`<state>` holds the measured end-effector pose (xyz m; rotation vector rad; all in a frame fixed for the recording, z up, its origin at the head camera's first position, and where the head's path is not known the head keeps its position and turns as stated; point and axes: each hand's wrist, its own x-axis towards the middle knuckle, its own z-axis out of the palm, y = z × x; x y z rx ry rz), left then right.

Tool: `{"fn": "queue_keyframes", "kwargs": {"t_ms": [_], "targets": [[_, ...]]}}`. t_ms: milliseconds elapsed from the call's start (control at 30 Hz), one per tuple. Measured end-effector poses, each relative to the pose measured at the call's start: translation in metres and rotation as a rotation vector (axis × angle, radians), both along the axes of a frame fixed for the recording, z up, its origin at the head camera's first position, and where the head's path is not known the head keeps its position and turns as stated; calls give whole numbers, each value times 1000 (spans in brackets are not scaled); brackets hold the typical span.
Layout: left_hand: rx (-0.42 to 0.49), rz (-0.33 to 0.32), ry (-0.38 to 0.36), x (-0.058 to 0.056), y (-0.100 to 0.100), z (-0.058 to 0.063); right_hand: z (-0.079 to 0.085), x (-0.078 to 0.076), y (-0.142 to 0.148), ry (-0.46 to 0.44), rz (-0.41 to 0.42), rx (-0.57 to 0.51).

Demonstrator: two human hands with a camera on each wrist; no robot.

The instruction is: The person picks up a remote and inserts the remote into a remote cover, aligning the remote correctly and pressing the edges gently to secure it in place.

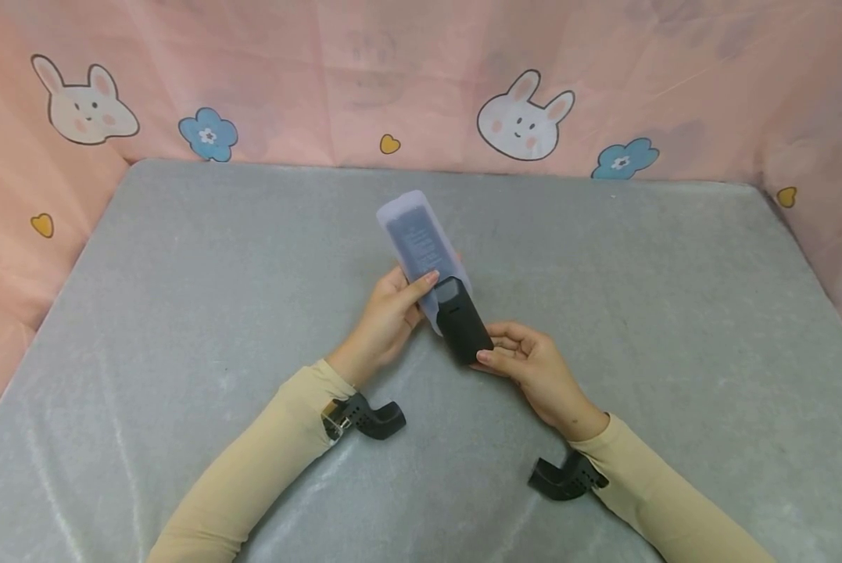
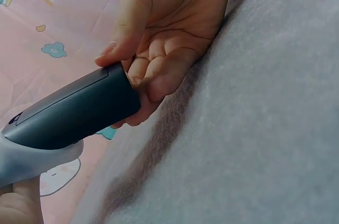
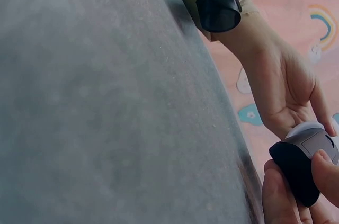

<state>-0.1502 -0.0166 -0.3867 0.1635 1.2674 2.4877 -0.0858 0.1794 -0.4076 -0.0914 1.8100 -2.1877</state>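
Observation:
A long black remote control [image 1: 464, 324] is partly inside a translucent, pale silicone sleeve [image 1: 405, 206]. Its lower end sticks out bare, while small printed text shows through the sleeve on the rest. My left hand [image 1: 381, 320] grips the sleeve around its middle, thumb on top by the sleeve's edge. With thumb and fingers, my right hand [image 1: 536, 367] pinches the bare lower end. The left wrist view shows the right thumb on the corner of the remote [image 2: 79, 107] and the sleeve [image 2: 32, 158] around its other part. Both hands are above the table.
A grey cloth-covered table [image 1: 181, 313] spreads beneath the hands. Pink curtain [image 1: 287, 78] printed with rabbits and flowers hangs behind and at the sides. Black wrist-camera mounts [image 1: 378, 418] stick out from both sleeved forearms.

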Motion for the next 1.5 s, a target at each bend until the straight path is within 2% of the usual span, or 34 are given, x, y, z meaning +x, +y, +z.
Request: {"fn": "queue_keyframes", "kwargs": {"t_ms": [300, 667, 1067, 1500], "targets": [[-12, -17, 9, 2, 1, 0, 0, 0, -1, -7, -5, -9], [-67, -34, 69, 2, 1, -3, -1, 0, 0, 6, -5, -19], [-70, -42, 64, 3, 2, -4, 1, 0, -1, 10, -4, 11], [-90, -77, 60, 4, 3, -4, 1, 0, -1, 20, -7, -16]]}}
